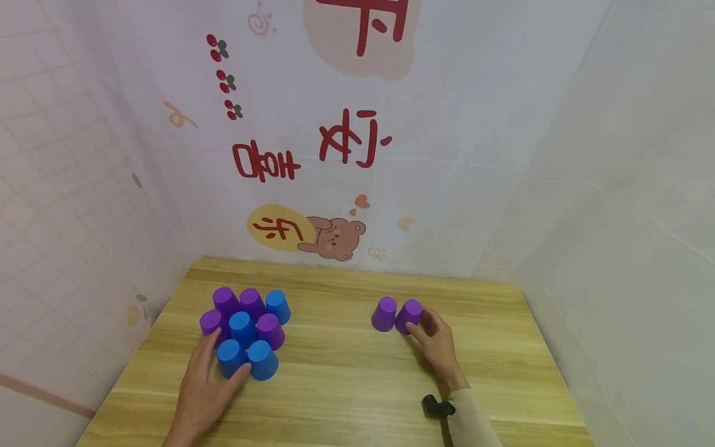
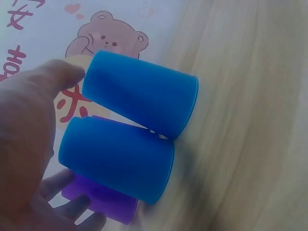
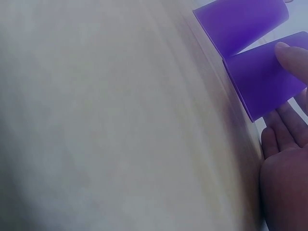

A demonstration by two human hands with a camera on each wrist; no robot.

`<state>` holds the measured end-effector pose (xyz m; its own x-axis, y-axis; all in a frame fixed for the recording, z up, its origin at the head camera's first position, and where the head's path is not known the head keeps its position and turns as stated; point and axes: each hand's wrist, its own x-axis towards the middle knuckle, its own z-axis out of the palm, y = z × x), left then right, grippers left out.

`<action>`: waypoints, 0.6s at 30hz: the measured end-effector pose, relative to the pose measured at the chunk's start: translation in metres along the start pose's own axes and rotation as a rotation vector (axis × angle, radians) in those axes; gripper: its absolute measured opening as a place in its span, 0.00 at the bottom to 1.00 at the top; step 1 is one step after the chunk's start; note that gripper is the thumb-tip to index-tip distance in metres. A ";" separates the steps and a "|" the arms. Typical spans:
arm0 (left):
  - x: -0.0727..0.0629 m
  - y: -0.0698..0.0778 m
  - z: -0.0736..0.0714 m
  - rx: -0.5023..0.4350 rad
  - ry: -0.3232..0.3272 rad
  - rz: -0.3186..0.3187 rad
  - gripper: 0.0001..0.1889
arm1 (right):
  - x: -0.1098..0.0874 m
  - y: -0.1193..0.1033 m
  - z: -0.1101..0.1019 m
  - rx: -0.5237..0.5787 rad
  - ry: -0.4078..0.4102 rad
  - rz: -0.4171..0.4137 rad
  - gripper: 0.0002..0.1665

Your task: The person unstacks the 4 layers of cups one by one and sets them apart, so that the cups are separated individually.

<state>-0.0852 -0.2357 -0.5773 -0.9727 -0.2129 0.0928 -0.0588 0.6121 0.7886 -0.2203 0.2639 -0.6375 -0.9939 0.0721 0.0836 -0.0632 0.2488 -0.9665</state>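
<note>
On the left of the table, several upside-down cups stand close together, some purple, some blue. My left hand (image 1: 200, 397) spreads around the near left side of this group. Its thumb tip is right at the front right blue cup (image 2: 144, 91), and its fingers reach along the leftmost purple cup (image 2: 106, 199). The front left blue cup (image 2: 118, 159) stands between thumb and fingers. Over on the right, my right hand (image 1: 437, 349) holds an upside-down purple cup (image 1: 409, 318) between thumb and fingers. Just left of it stands another purple cup (image 1: 384, 314), the two nearly side by side.
The wood-grain table (image 1: 335, 397) ends at a printed white backdrop (image 1: 447, 205), with cloth sides at left and right. A small black object (image 1: 437, 406) shows beside the right sleeve (image 1: 472, 419). Bare tabletop lies between the two cup groups.
</note>
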 end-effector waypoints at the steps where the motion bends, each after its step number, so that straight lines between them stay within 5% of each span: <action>1: 0.000 0.000 0.000 0.001 -0.014 -0.010 0.59 | 0.000 0.000 0.000 -0.002 -0.001 -0.001 0.34; 6: 0.001 0.002 -0.001 0.032 -0.032 0.001 0.62 | 0.000 0.000 0.000 -0.001 -0.004 -0.003 0.34; 18: 0.007 0.021 -0.002 0.038 0.125 0.211 0.60 | 0.000 0.002 0.000 0.000 0.001 -0.007 0.34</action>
<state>-0.0924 -0.2261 -0.5588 -0.9291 -0.1680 0.3295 0.1326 0.6804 0.7207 -0.2203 0.2639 -0.6395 -0.9933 0.0718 0.0903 -0.0699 0.2490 -0.9660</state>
